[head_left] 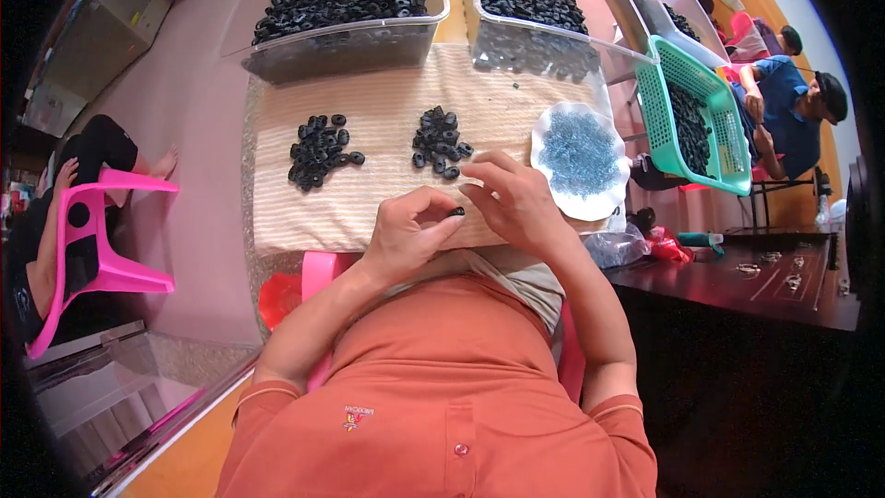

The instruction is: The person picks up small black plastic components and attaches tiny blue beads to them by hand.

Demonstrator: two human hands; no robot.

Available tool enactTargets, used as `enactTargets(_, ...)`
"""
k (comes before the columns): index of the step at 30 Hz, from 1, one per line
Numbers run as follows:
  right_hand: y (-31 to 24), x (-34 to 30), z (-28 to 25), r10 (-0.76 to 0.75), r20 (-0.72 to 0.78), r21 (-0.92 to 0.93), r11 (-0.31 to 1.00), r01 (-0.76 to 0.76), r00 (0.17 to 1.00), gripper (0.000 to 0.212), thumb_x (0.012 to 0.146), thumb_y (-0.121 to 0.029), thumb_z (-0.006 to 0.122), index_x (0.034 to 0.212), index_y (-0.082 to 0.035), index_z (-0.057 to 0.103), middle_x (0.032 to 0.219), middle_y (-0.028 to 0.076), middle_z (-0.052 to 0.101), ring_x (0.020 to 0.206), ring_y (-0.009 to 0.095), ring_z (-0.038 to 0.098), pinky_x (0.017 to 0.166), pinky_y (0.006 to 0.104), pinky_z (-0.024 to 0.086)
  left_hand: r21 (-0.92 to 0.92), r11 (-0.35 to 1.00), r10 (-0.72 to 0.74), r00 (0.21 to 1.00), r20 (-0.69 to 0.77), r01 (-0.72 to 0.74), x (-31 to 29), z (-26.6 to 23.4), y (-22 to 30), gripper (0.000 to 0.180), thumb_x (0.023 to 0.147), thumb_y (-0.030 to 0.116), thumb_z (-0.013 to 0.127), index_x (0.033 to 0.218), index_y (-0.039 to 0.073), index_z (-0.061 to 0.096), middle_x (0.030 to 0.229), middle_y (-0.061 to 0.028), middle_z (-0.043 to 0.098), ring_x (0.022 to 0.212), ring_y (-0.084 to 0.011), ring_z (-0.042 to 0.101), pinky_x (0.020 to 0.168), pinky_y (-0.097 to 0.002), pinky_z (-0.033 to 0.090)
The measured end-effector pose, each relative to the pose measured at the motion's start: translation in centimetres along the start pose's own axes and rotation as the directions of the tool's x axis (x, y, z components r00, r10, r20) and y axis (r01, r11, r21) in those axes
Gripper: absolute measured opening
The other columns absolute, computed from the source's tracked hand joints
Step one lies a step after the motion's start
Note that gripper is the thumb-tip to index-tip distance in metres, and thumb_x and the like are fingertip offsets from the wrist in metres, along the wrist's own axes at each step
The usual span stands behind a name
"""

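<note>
My left hand (410, 232) pinches a small black plastic part (457, 211) between thumb and fingertips, just above the striped cloth (369, 212). My right hand (518, 203) is a little to the right of it, thumb and fingers apart, and I see nothing held in it. Its fingertips are close to a small pile of black ring-shaped parts (437, 138). A second, larger pile of black parts (318, 155) lies farther left. Right of my right hand, a white scalloped plate (601, 208) holds many tiny bluish pieces, too small to name.
Two clear plastic bins (346, 37) (539, 29) full of black parts stand at the far edge. A green basket (682, 161) is at right, near a seated co-worker (784, 111). A dark table (737, 286) stands at lower right. Another person sits at left by a pink stool (111, 231).
</note>
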State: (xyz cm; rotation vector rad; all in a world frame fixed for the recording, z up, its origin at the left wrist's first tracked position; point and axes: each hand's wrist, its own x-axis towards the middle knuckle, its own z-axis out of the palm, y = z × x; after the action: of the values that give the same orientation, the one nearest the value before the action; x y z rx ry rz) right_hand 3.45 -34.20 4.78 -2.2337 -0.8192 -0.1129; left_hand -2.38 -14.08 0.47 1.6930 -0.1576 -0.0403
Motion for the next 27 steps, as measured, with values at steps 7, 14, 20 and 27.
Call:
enactTargets(7,0.6,4.1,3.0,0.057,0.180,-0.320,0.947,0.004,0.982,0.032,0.093,-0.024,0.074,0.119,-0.009,0.068,0.124,0.012,0.064,0.098,0.034,0.071,0.077,0.0453,0.058,0.025,0.999,-0.039,0.999,-0.030,0.039,-0.6,-1.0,-0.5,0.014,0.089,0.007,0.079,0.099,0.001,0.073,0.088,-0.0086,0.075,0.079,-0.0103,0.070,0.071,-0.0282,0.057)
enactTargets(14,1.6,3.9,2.6,0.068,0.219,-0.343,0.939,0.012,0.973,0.028,0.092,-0.025,0.073,0.113,-0.006,0.071,0.123,0.012,0.065,0.099,0.034,0.071,0.082,0.0445,0.057,-0.038,0.999,-0.002,0.999,-0.048,0.000,-0.6,-0.9,-1.3,0.014,0.088,0.007,0.079,0.099,0.000,0.073,0.086,-0.0097,0.075,0.078,-0.0120,0.070,0.070,-0.0290,0.056)
enactTargets(20,1.6,4.0,1.2,0.135,0.195,-0.321,0.945,-0.067,0.971,0.025,0.093,-0.024,0.072,0.113,-0.008,0.072,0.119,0.013,0.067,0.096,0.035,0.071,0.080,0.0451,0.057,-0.002,1.000,0.012,1.000,-0.010,-0.012,-0.6,-1.0,-0.9,0.014,0.090,0.005,0.080,0.101,0.000,0.072,0.089,-0.0026,0.074,0.080,-0.0053,0.066,0.070,-0.0232,0.055)
enactTargets(27,0.1,6.5,2.3,-0.003,0.133,-0.317,0.947,0.046,0.991,0.023,0.093,-0.019,0.071,0.114,-0.011,0.072,0.119,0.011,0.067,0.093,0.034,0.072,0.073,0.0447,0.057,0.021,1.000,0.004,1.000,-0.012,-0.004,-0.8,-1.0,-1.0,0.014,0.089,0.005,0.080,0.100,0.000,0.072,0.088,-0.0044,0.074,0.079,-0.0065,0.067,0.070,-0.0245,0.055)
